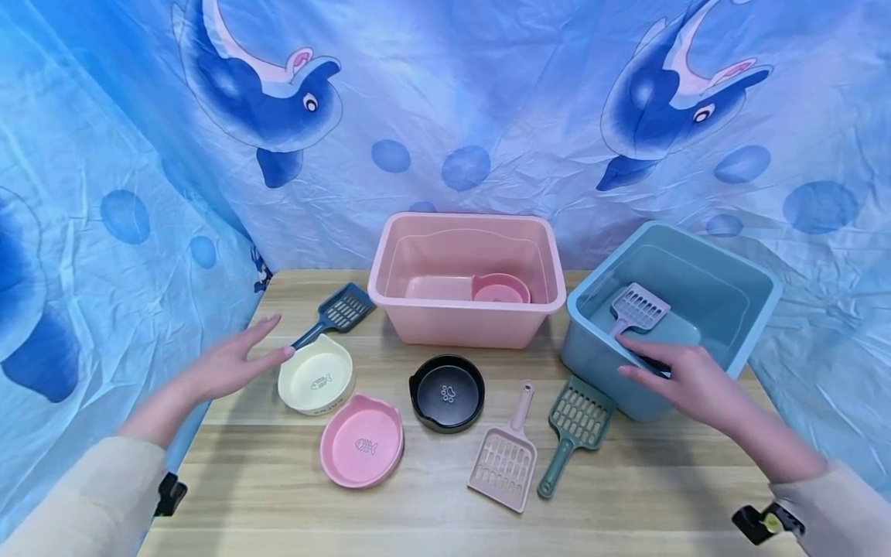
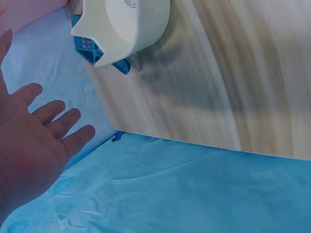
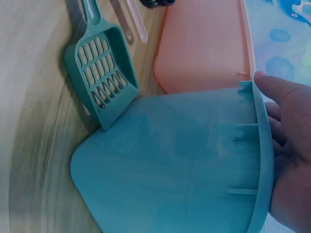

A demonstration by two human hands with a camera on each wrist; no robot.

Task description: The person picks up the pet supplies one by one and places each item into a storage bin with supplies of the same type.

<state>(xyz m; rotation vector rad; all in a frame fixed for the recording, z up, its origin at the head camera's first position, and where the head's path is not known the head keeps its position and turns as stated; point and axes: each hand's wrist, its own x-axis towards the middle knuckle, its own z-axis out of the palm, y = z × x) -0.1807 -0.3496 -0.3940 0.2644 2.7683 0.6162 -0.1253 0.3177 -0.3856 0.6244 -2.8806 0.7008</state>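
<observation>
Lilac scoop [image 1: 642,307] lies inside the blue bin [image 1: 599,371], and the right hand [image 1: 689,375] is at that bin's rim; whether its fingers pinch the scoop, the view won't settle. Over on the other flank, the left hand [image 1: 226,367] hangs wide, fingers spread, holding nothing! Early going, by the look of it: one scoop in the blue bin, one rose bowl [image 1: 500,289] in the pink bin [image 1: 466,325]. Out on the bench [image 1: 264,495], seemingly left to handle: navy scoop [image 1: 346,308], pale scoop [image 1: 513,435], green scoop [image 1: 568,439], cream bowl [image 1: 313,371], black bowl [image 1: 445,406] and pink bowl [image 1: 358,452].
</observation>
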